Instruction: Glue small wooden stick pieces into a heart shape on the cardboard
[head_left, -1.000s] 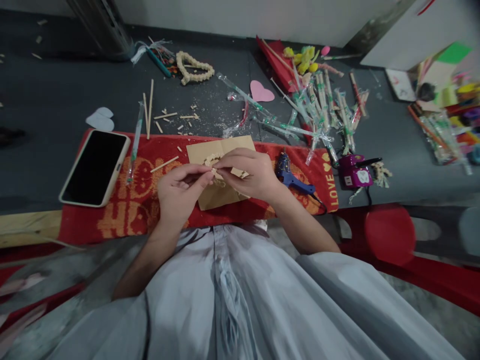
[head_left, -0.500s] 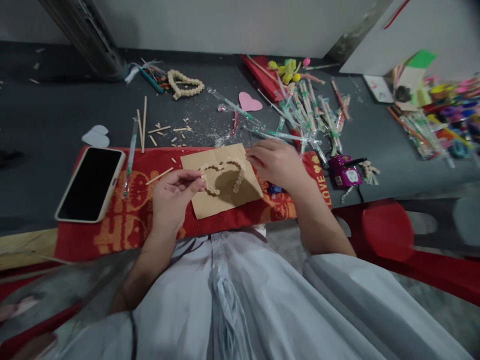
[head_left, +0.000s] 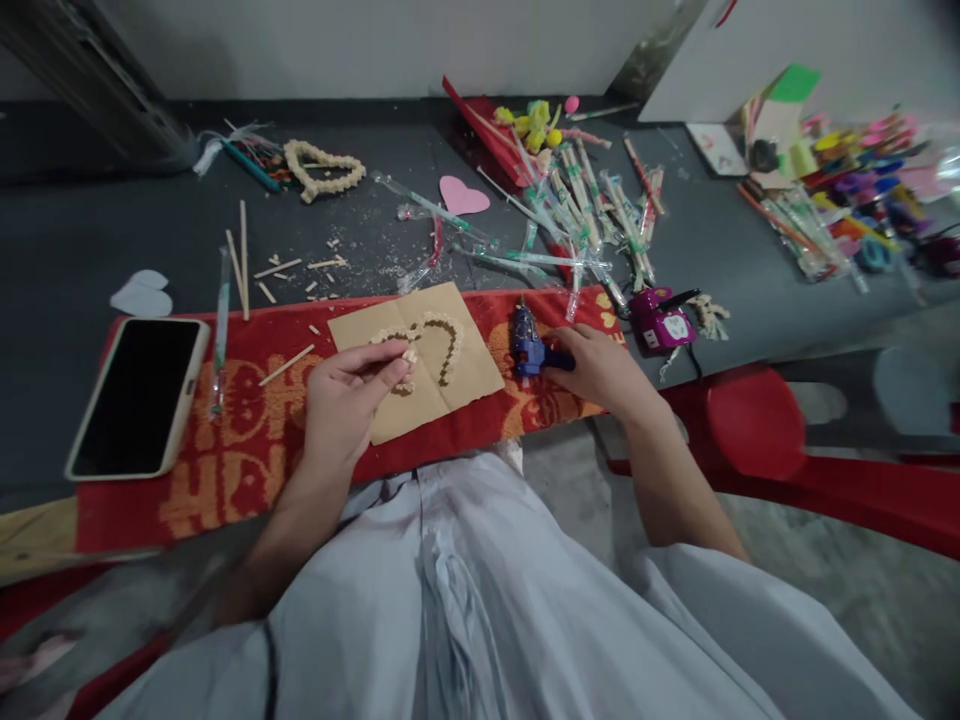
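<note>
My left hand (head_left: 349,400) pinches a small pale wooden piece (head_left: 410,357) between thumb and fingertips. Beneath it a brown paper sheet (head_left: 472,375) bears a heart outline (head_left: 452,345) made of short stick pieces; my fingers hide part of its left side. To the right, a blue glue gun (head_left: 526,345) lies on the red towel (head_left: 247,455), nozzle pointing away from me. My right hand (head_left: 600,370) has its fingers closed at the glue gun's handle, palm down.
A phone (head_left: 139,395) lies at left, beside a wrapped stick (head_left: 220,340). Broken sticks (head_left: 277,268) and crumbs are scattered behind the towel. A finished-looking stick heart (head_left: 324,170), a pink paper heart (head_left: 463,196), wrapped chopsticks (head_left: 581,200) and a purple device (head_left: 660,322) sit around.
My right hand has left the paper's upper right edge and come down to the glue gun's handle. My left hand stays pinched over the heart's left side. The view has shifted right.
</note>
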